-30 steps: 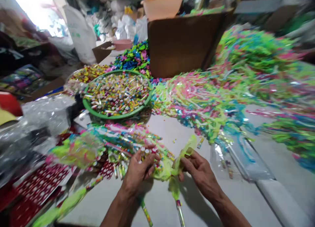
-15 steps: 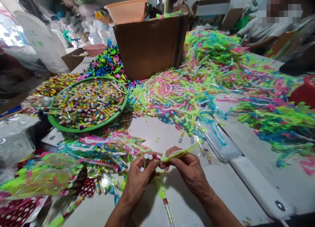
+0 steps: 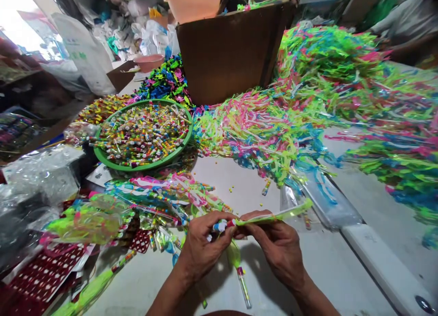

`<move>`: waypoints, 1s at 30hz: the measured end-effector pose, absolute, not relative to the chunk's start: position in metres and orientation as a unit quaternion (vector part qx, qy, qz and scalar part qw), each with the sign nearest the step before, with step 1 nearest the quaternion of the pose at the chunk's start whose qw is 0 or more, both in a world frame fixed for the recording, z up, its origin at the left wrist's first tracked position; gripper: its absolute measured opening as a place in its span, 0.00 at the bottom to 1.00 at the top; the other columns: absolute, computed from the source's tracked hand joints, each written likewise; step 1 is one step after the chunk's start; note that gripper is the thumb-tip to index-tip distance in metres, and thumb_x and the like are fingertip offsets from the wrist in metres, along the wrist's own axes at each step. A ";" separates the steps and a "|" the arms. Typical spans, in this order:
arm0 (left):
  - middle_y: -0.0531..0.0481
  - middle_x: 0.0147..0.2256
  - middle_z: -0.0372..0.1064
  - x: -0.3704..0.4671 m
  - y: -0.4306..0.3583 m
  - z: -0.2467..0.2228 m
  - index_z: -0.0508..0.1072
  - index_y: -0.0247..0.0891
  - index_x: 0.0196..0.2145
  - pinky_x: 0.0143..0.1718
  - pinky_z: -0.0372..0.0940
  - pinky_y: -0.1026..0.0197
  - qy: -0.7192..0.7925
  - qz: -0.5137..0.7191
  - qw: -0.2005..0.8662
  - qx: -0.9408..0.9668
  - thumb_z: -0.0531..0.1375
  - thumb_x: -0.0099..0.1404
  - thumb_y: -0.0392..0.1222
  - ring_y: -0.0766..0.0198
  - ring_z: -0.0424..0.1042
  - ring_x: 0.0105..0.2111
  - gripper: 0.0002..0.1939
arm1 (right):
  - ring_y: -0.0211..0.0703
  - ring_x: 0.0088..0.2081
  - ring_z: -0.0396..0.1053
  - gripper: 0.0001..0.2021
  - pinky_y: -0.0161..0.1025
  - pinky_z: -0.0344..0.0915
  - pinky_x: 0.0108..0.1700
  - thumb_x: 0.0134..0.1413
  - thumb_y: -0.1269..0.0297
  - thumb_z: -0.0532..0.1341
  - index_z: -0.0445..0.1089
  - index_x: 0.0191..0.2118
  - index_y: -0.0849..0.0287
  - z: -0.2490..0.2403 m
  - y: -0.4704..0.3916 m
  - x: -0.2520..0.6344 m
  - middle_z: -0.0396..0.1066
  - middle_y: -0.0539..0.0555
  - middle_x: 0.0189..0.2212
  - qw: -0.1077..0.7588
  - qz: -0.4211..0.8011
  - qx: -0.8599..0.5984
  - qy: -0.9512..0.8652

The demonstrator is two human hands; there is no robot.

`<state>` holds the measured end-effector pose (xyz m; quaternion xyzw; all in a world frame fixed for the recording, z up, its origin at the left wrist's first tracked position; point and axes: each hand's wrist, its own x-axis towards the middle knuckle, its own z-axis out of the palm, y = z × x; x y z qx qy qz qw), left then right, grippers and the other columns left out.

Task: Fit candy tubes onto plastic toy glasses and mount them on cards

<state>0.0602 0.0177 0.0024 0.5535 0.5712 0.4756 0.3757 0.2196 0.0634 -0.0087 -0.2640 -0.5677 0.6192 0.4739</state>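
Closed around several small tubes (image 3: 221, 226) with white ends is my left hand (image 3: 201, 245); most of each tube is hidden in the fingers. My right hand (image 3: 278, 243) pinches a soft yellow-green plastic strip (image 3: 290, 212), which points right over the fingers. The strip meets a red tube end between the two hands; whether it is fixed there I cannot tell. Below the hands, a clear tube with coloured beads (image 3: 244, 288) lies on the white table, with another yellow-green piece (image 3: 234, 254) at its upper end.
A green basket (image 3: 145, 166) full of bead tubes stands at left. Behind rises a brown cardboard box (image 3: 229, 60). Heaps of coloured plastic strips (image 3: 260, 119) spread to the right. A long white device (image 3: 379, 259) lies at right, bundled tubes (image 3: 153, 192) at left. Another person's sleeve (image 3: 404, 17) shows far right.
The view has swung left and down, shifting the scene rightward. The tube ends in my left hand have turned from upright toward sideways. The strip now lies more across my right fingers.
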 end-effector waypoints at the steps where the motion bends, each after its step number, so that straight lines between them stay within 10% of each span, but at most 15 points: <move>1: 0.48 0.33 0.76 0.060 0.017 0.002 0.77 0.40 0.39 0.31 0.64 0.64 0.577 0.476 0.382 0.543 0.59 0.65 0.44 0.63 0.72 0.30 0.09 | 0.42 0.32 0.75 0.07 0.37 0.77 0.35 0.61 0.70 0.61 0.76 0.41 0.55 -0.008 0.064 0.219 0.74 0.54 0.36 0.470 0.618 -0.258 -0.574; 18: 0.46 0.35 0.77 0.049 0.016 -0.006 0.78 0.42 0.39 0.38 0.67 0.59 0.570 0.436 0.366 0.593 0.64 0.59 0.38 0.57 0.75 0.34 0.09 | 0.43 0.31 0.73 0.06 0.38 0.73 0.35 0.58 0.65 0.61 0.75 0.32 0.58 -0.022 0.057 0.223 0.75 0.54 0.29 0.423 0.502 -0.367 -0.659; 26: 0.52 0.22 0.72 0.063 0.001 -0.031 0.78 0.44 0.28 0.21 0.61 0.65 0.635 0.496 0.358 0.471 0.67 0.53 0.47 0.63 0.67 0.20 0.06 | 0.44 0.30 0.72 0.09 0.40 0.70 0.36 0.57 0.65 0.59 0.72 0.27 0.60 -0.041 0.037 0.203 0.73 0.55 0.26 0.440 0.451 -0.423 -0.651; 30: 0.53 0.22 0.71 0.064 0.001 -0.027 0.77 0.40 0.28 0.18 0.61 0.69 0.664 0.572 0.435 0.209 0.72 0.45 0.53 0.66 0.65 0.20 0.16 | 0.38 0.26 0.69 0.09 0.35 0.69 0.30 0.60 0.63 0.57 0.67 0.44 0.58 -0.037 0.036 0.189 0.70 0.50 0.29 0.441 0.558 -0.375 -0.594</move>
